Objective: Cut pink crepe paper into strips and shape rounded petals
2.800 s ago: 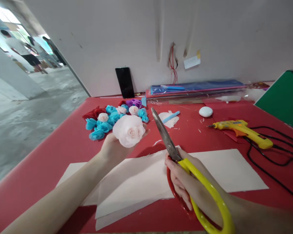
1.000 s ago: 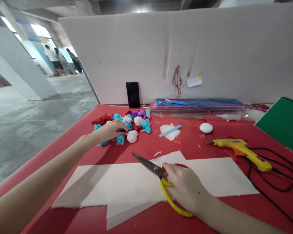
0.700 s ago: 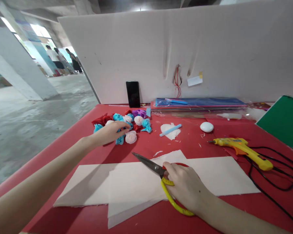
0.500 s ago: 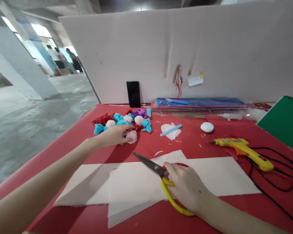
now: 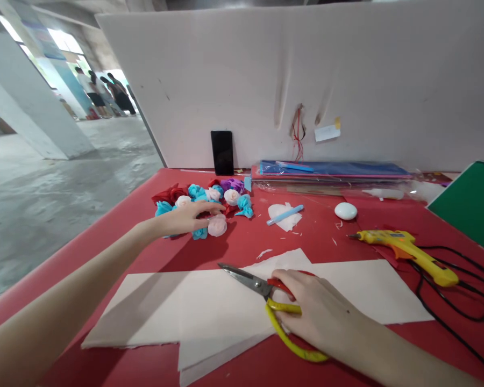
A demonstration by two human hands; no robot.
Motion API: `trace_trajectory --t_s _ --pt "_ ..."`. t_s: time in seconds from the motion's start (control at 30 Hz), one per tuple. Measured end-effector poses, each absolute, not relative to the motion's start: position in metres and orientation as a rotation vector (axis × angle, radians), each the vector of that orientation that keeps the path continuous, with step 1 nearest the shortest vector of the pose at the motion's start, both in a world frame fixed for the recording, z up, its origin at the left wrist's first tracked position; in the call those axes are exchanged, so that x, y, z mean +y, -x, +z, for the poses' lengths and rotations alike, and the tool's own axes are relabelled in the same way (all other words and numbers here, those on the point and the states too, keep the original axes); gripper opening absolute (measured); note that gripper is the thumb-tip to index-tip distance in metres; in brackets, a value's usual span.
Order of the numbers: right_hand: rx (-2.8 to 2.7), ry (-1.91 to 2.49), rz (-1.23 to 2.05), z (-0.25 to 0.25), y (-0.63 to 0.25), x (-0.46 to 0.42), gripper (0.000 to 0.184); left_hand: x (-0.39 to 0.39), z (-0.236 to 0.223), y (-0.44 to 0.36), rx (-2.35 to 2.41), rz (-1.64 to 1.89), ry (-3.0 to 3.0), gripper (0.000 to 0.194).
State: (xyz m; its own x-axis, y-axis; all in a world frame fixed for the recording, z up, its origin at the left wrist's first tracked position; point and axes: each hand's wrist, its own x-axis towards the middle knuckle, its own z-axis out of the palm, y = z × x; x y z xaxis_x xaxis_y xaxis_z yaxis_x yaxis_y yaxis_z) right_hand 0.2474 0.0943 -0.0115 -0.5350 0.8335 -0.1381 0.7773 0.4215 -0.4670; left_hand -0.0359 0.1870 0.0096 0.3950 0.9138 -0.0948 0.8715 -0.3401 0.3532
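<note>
My left hand (image 5: 184, 217) reaches out over a heap of small paper roses (image 5: 204, 201) in blue, pink, red and purple, fingers stretched flat and touching them. A pale pink rose (image 5: 216, 226) lies just under the fingertips, free of the hand. My right hand (image 5: 318, 314) rests on the yellow and red handles of a pair of scissors (image 5: 266, 293), which lie flat with blades closed on sheets of pale crepe paper (image 5: 210, 312) spread over the red table (image 5: 116, 236).
A yellow glue gun (image 5: 407, 250) with a black cord (image 5: 460, 293) lies at the right. A white oval object (image 5: 346, 210), a blue stick (image 5: 284, 215), a black phone (image 5: 222, 152), wrapped coloured paper (image 5: 331, 171) and a green board (image 5: 470, 201) sit further back. People stand far off at left.
The large pink rose that my left hand held earlier now lies by the heap. The scissors came down from mid-air onto the paper. My left hand shifted slightly over the roses.
</note>
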Motion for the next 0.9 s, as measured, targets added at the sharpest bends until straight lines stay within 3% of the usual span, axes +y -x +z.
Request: trace_trajectory --t_s 0.13,0.53,0.7,0.9 --pt "-2.495 1.403 0.741 -0.013 -0.247 0.091 0.014 0.187 0.007 0.039 1.562 0.173 -2.355 0.054" --pt "-2.546 1.399 0.629 -0.013 -0.246 0.089 0.012 0.182 0.008 0.025 1.547 0.383 -2.429 0.044" --pt "-2.371 1.231 0.43 -0.003 -0.252 0.096 0.013 0.173 0.007 0.007 1.524 0.616 -2.292 0.036" --pt "-2.102 1.038 0.696 0.009 -0.257 0.105 0.023 0.119 0.019 -0.052 1.028 1.114 -1.831 0.044"
